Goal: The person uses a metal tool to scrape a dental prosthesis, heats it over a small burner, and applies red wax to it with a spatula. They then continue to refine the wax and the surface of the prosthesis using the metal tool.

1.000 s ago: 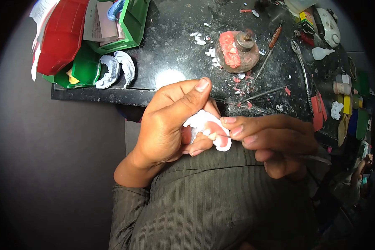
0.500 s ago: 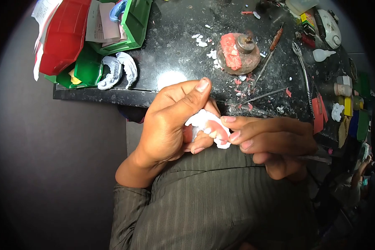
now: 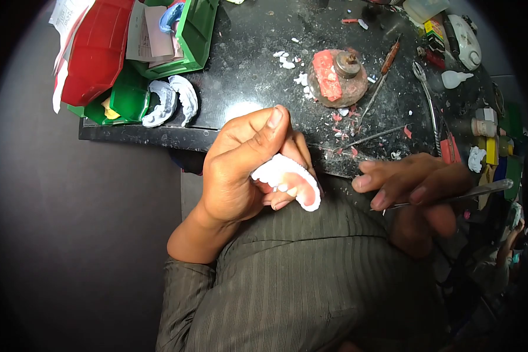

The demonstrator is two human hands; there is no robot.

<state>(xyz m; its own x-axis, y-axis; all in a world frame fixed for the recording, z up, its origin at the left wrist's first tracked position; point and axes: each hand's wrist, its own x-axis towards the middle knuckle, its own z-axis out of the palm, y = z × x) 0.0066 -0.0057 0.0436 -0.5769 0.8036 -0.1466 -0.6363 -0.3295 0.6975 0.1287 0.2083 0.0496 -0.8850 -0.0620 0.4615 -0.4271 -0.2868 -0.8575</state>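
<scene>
My left hand (image 3: 232, 170) is closed around a white plaster dental cast (image 3: 268, 171), gripping it above my lap. Pink wax (image 3: 291, 179) covers part of the cast, and a few white teeth are set along it. To the right, my right hand (image 3: 419, 180) is held apart from the cast. A slim metal hand instrument (image 3: 488, 189) lies in its fingers, its shaft pointing out to the right. The instrument's working tip is mostly hidden by the fingers.
On the black bench stand a round spirit burner (image 3: 353, 88) with pink wax on it, a wooden-handled wax knife (image 3: 386, 61) and a metal tool (image 3: 426, 94). Dental impressions (image 3: 161, 104) lie beside green (image 3: 198, 41) and red bins (image 3: 97, 56) at left. Plaster and wax scraps are scattered about.
My right hand has drawn away from the cast to the right, and the instrument in it now shows. The cast has shifted slightly left in my left hand, more of its wax visible.
</scene>
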